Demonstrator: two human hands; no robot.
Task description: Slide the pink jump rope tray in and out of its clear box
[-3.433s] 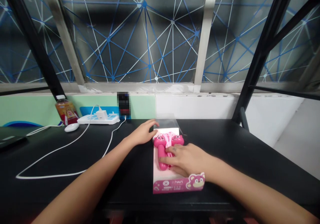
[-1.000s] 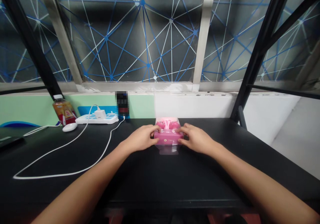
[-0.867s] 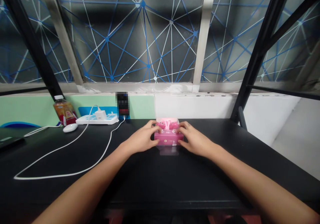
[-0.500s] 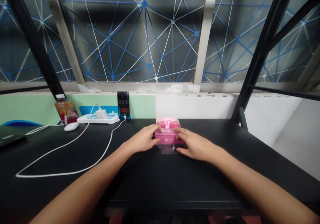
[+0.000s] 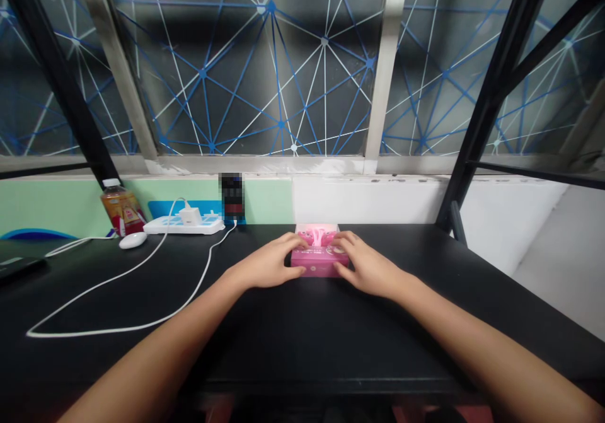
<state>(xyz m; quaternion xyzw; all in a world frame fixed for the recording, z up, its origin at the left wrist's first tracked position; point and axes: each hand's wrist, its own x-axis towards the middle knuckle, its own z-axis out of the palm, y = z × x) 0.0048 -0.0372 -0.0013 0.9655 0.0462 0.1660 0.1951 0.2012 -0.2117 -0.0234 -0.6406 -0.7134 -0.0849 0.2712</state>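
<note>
From my screen, the white cable [image 5: 118,330] loops across the black table [image 5: 331,347], left of the left hand [image 5: 267,270]. That hand and the right hand [image 5: 367,270] curl over opposite ends of the pink box [image 5: 319,268], mid-table; I can't tell whether they're clenching or just resting. A loose hold could let it slip or tip, and a wide sweep left could snag the cable.
</note>
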